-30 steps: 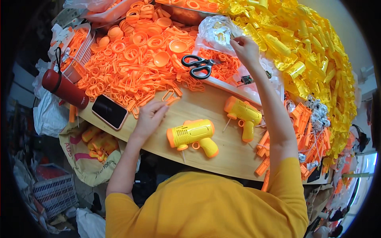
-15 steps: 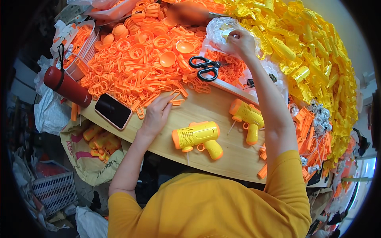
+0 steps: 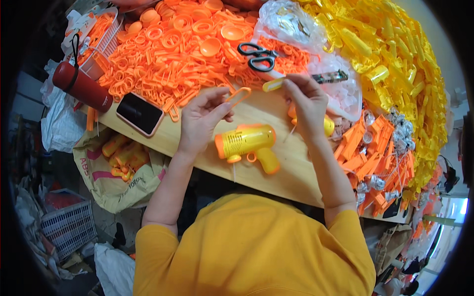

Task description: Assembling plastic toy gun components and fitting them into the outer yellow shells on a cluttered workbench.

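Pinched in my left hand (image 3: 201, 121) is a thin orange plastic loop (image 3: 240, 97), lifted over the table's edge of the orange pile. My right hand (image 3: 307, 106) grips a small flat yellow strip (image 3: 273, 85) with a pale face, its end pointing toward the loop. The two pieces are apart. Below and between my hands lies a yellow toy gun (image 3: 250, 141) with orange ends, on its side. A second yellow toy gun (image 3: 329, 126) is mostly hidden behind my right hand and wrist.
Orange plastic parts (image 3: 173, 59) heap up at the back, yellow shells (image 3: 395, 59) at the right. Black-handled scissors (image 3: 259, 56) lie near a clear bag (image 3: 291, 24). A phone (image 3: 140, 114) and red bottle (image 3: 81, 86) stand left; orange pieces with wires (image 3: 375, 153) lie right.
My right hand has come back from the clear bag with the yellow strip. My left hand has raised the orange loop off the table. The view has shifted slightly.
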Available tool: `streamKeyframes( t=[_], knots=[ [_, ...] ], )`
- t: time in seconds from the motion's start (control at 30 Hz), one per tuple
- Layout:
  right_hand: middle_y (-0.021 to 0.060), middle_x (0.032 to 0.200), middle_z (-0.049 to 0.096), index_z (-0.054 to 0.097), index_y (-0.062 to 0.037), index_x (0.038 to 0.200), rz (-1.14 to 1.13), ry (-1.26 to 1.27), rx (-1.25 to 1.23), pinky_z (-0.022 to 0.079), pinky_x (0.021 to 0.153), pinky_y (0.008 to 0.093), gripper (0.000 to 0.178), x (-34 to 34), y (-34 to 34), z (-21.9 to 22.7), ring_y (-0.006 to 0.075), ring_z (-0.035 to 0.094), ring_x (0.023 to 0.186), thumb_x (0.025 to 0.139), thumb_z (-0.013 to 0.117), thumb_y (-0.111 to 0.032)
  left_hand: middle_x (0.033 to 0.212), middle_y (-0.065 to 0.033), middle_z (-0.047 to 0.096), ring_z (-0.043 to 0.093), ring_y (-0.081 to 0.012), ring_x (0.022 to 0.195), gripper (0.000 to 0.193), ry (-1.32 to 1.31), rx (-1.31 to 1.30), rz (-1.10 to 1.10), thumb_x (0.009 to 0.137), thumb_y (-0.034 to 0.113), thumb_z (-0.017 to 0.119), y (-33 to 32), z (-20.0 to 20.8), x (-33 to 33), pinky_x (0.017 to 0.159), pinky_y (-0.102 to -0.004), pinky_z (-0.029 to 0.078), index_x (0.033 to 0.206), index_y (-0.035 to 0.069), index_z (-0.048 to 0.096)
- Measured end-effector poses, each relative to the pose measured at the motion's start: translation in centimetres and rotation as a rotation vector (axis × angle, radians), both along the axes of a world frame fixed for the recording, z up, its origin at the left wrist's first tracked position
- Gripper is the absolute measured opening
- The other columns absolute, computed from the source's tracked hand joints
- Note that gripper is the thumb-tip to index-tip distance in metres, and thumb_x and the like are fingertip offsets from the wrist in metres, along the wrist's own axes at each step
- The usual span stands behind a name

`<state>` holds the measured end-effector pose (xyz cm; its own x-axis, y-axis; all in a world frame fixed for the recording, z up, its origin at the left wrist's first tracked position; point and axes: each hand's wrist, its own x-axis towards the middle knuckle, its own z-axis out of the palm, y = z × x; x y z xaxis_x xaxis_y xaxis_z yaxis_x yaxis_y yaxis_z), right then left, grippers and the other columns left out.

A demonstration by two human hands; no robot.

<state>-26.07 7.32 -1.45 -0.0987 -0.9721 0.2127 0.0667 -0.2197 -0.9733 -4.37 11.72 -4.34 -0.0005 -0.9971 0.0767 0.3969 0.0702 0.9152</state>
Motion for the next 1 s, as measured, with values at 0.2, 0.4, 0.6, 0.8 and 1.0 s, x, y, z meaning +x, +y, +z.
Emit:
streamKeyframes(
  t=[0.2, 0.4, 0.6, 0.8, 1.0],
  knots=[
    [0.0082, 0.085, 0.067, 0.065, 0.0034, 0.101, 0.008, -0.115, 0.104, 0.051, 0.057, 0.0228, 0.018, -0.1, 5.4, -2.7, 0.0109, 0.062, 0.066, 0.085, 0.066, -0.004, 0.092, -0.0084, 0.066, 0.063, -0.0107, 0.077, 0.022, 0.059, 0.163, -0.138, 0.088, 0.0, 0.06, 2.3, -0.2, -2.3, 0.071, -0.0234, 0.055, 0.109, -0.003, 0.062],
    [0.0089, 0.087, 0.067, 0.064, 0.0043, 0.103, 0.017, -0.114, 0.122, 0.052, 0.059, 0.0237, 0.019, -0.4, 8.5, -3.6, 0.0115, 0.063, 0.068, 0.087, 0.064, -0.005, 0.098, -0.0115, 0.065, 0.064, -0.0141, 0.082, 0.026, 0.015, 0.235, -0.191, 0.091, 0.002, 0.056, 3.9, -0.6, -3.3, 0.078, -0.0253, 0.055, 0.115, -0.005, 0.059],
    [0.0095, 0.088, 0.067, 0.063, 0.0046, 0.106, 0.039, -0.141, 0.123, 0.054, 0.062, 0.0247, 0.02, 0.0, 10.1, -3.6, 0.0122, 0.064, 0.069, 0.088, 0.062, -0.005, 0.097, -0.0115, 0.065, 0.065, -0.0139, 0.082, 0.026, -0.03, 0.222, -0.202, 0.09, 0.001, 0.056, 4.8, -0.2, -4.0, 0.077, -0.025, 0.056, 0.115, -0.005, 0.06],
    [0.0096, 0.088, 0.067, 0.062, 0.0039, 0.108, 0.082, -0.204, 0.196, 0.054, 0.064, 0.0252, 0.021, -0.4, 10.6, -3.6, 0.0126, 0.064, 0.071, 0.09, 0.061, -0.007, 0.095, -0.0111, 0.066, 0.065, -0.0131, 0.078, 0.024, -0.058, 0.226, -0.196, 0.09, 0.001, 0.057, 5.1, -0.1, -4.3, 0.074, -0.0244, 0.056, 0.113, -0.005, 0.061],
    [0.0092, 0.088, 0.066, 0.062, 0.0033, 0.109, 0.125, -0.276, 0.23, 0.054, 0.065, 0.0259, 0.022, -0.7, 10.8, -3.4, 0.0132, 0.064, 0.074, 0.09, 0.059, -0.008, 0.092, -0.01, 0.066, 0.064, -0.0129, 0.077, 0.024, -0.076, 0.225, -0.21, 0.089, 0.002, 0.058, 5.3, 0.0, -4.4, 0.073, -0.0259, 0.056, 0.112, -0.005, 0.061]
  ],
)
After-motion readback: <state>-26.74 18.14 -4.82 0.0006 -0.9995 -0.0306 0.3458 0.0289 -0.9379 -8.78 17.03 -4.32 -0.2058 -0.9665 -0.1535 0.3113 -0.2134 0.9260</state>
